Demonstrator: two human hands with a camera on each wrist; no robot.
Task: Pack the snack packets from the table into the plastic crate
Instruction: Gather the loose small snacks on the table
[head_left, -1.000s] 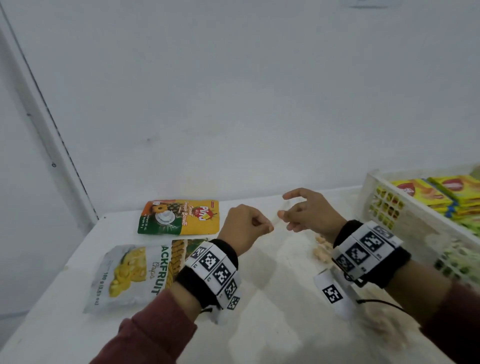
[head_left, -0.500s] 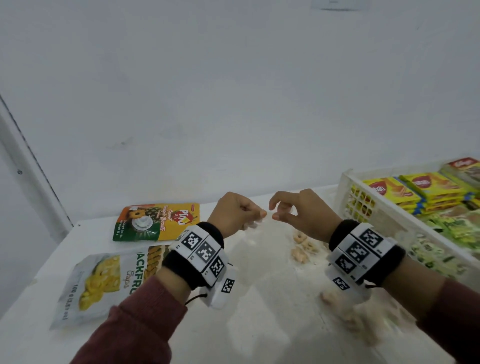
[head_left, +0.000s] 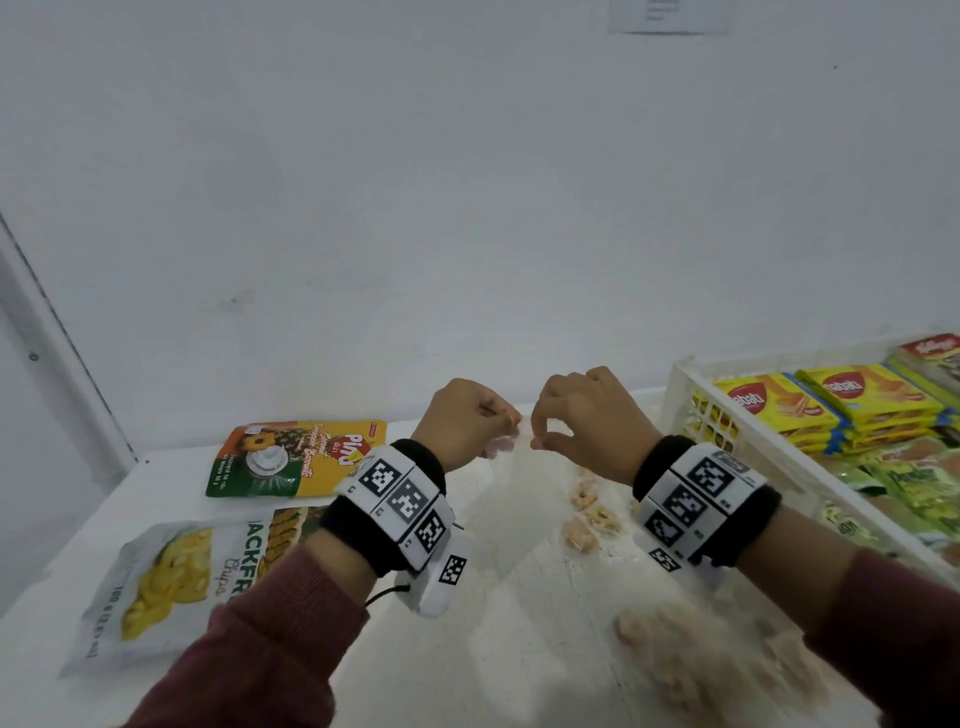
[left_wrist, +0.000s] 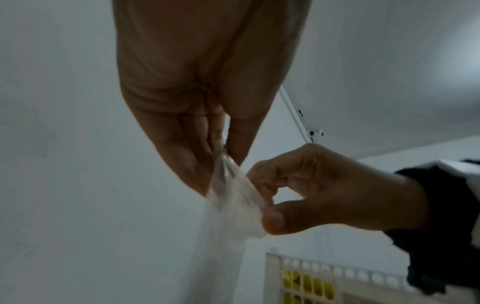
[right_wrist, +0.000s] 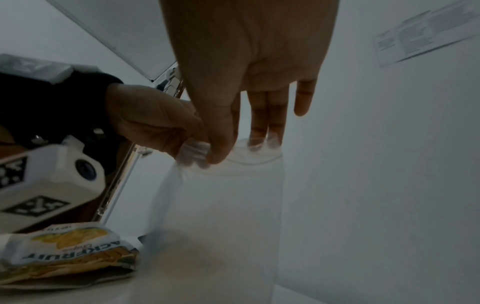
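A clear plastic bag of pale ring-shaped snacks (head_left: 587, 519) hangs over the table, held up by its top edge. My left hand (head_left: 506, 421) and right hand (head_left: 537, 431) pinch that edge side by side, a finger's width apart. In the left wrist view the left hand (left_wrist: 218, 154) nips the bunched film of the bag (left_wrist: 231, 205), and the right hand (left_wrist: 272, 205) grips it just beside. The right wrist view shows the bag (right_wrist: 221, 195) drooping below the right hand (right_wrist: 223, 152). The white plastic crate (head_left: 696, 410) stands at the right.
A jackfruit chips packet (head_left: 176, 582) and a pineapple coconut biscuit packet (head_left: 296, 457) lie flat on the white table at the left. The crate holds yellow wafer packs (head_left: 779, 405) and green packets (head_left: 914, 483). A white wall rises close behind the table.
My hands have come closer together and risen slightly. The right hand's fingers, spread a second ago, now pinch the bag's top. The view has shifted right, showing more of the crate.
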